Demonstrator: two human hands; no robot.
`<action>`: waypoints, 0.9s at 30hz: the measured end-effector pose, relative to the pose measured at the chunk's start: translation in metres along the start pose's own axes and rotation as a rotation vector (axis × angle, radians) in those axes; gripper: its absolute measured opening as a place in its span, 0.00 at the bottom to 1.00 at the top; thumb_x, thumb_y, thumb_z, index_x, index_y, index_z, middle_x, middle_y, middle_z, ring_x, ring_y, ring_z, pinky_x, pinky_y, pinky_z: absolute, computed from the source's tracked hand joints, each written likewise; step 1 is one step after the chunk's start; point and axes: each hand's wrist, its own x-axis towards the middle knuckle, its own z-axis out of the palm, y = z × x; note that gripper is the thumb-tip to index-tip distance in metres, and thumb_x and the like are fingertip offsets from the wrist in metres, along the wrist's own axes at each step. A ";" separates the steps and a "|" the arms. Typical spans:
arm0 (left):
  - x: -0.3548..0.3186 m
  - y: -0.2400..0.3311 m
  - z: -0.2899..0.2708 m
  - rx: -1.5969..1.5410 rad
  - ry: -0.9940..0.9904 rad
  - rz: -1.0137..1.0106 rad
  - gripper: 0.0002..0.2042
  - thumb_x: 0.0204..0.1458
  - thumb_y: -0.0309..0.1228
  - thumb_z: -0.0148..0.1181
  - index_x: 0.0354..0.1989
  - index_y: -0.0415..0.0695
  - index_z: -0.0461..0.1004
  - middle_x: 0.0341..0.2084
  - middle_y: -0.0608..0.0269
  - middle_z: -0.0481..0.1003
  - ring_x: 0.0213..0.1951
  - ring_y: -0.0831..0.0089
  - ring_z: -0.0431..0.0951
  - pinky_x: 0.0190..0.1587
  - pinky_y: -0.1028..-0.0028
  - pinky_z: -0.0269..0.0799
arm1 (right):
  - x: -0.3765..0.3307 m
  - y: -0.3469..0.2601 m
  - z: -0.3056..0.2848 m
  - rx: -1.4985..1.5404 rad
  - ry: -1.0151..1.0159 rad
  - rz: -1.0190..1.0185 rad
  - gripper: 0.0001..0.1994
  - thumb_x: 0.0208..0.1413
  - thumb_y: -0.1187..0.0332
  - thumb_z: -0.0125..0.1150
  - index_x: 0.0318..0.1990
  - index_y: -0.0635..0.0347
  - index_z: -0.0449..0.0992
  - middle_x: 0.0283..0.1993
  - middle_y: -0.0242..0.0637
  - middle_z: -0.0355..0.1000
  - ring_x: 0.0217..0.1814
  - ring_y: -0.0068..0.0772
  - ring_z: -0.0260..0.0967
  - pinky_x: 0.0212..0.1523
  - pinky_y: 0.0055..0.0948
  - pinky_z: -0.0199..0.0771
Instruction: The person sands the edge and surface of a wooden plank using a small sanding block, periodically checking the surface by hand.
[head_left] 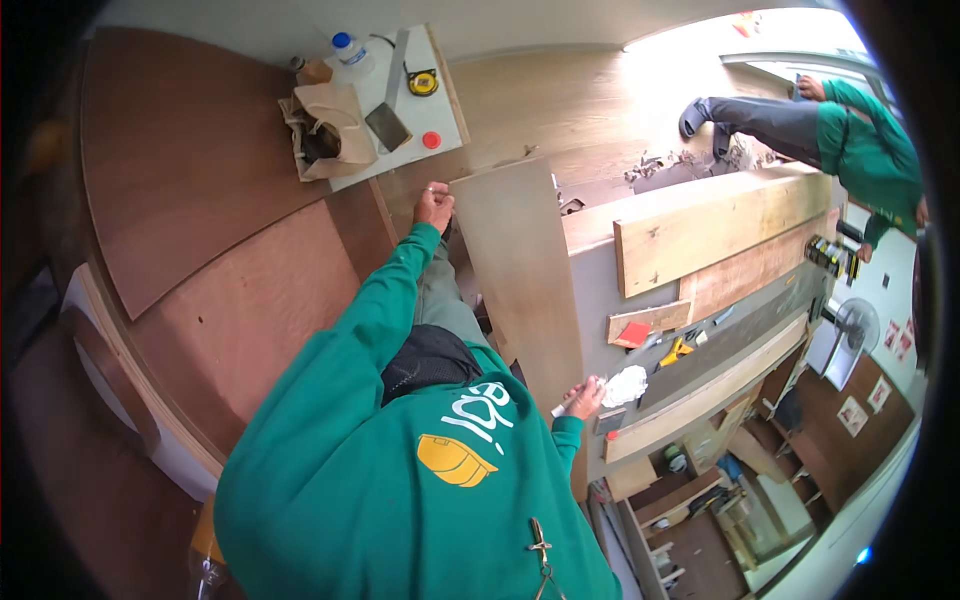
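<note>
Gripping slim handle [559, 410]: right hand [585, 398] | left hand [434, 208]: flat wooden board [515, 280], seemingly

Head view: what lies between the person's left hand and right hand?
Mostly a long wooden board lies between the left hand and the right hand, seen in the head view.

head view | head-worn, left fisheye of a side-by-side pair | faces down over green sweatshirt [390, 500], very near | left hand [435, 208] and right hand [585, 398] farther off | upright, straight edges bending toward dark rim
</note>
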 end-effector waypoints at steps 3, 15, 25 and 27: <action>-0.001 0.006 -0.011 -0.065 -0.050 0.060 0.09 0.49 0.22 0.54 0.39 0.40 0.68 0.25 0.63 0.72 0.23 0.77 0.74 0.25 0.75 0.72 | -0.020 -0.040 0.072 -0.157 -0.235 -0.142 0.11 0.59 0.61 0.55 0.44 0.53 0.65 0.25 0.31 0.64 0.16 0.19 0.59 0.14 0.20 0.59; 0.048 0.038 -0.062 -0.278 -0.053 -0.150 0.22 0.57 0.52 0.50 0.46 0.44 0.69 0.33 0.61 0.75 0.33 0.72 0.77 0.41 0.71 0.72 | -0.039 -0.141 0.280 -0.966 -0.901 -0.630 0.12 0.60 0.61 0.53 0.46 0.57 0.70 0.37 0.50 0.69 0.40 0.54 0.69 0.41 0.41 0.69; 0.069 0.056 -0.048 -0.302 -0.358 -0.160 0.24 0.58 0.52 0.48 0.39 0.38 0.72 0.24 0.65 0.70 0.25 0.76 0.71 0.30 0.75 0.68 | -0.055 -0.137 0.323 -1.230 -0.972 -0.738 0.14 0.52 0.66 0.58 0.44 0.54 0.63 0.34 0.50 0.70 0.38 0.59 0.68 0.37 0.48 0.68; 0.069 0.050 -0.048 -0.259 -0.349 -0.137 0.24 0.59 0.51 0.48 0.38 0.38 0.72 0.22 0.66 0.69 0.24 0.77 0.70 0.28 0.77 0.67 | -0.062 -0.138 0.325 -1.306 -1.066 -0.589 0.16 0.52 0.67 0.57 0.46 0.53 0.61 0.33 0.51 0.71 0.38 0.61 0.69 0.37 0.50 0.68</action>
